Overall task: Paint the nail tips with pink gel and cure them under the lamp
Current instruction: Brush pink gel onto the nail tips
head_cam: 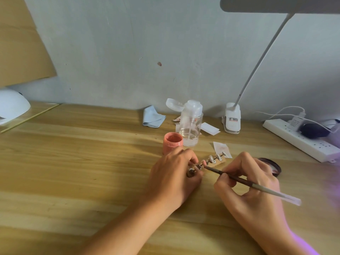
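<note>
A: Brown where pinched, pale at the free end. Gripping the brush (239, 180) with the right hand (252, 183)?

B: Yes. Pinched between thumb and curled fingers, bristle end aimed left at the row of nail tips (215, 159). Touching or just short of one, cannot tell.

A: And holding that row with the left hand (174, 173)?

B: Clasping its left end in curled fingers, low over the wooden table (73, 162).

A: Beyond the grip?

B: Just behind the left hand, open pink gel jar (173, 144). Behind that, clear pump bottle (190, 124), flap up. Near it, scraps of white paper (220, 147); further left, blue cloth (152, 116). Right of the brush hand, dark lid (276, 167), then power strip (301, 138). Behind, clip-on desk lamp (232, 118). Far off left, white curing lamp (11, 105).
</note>
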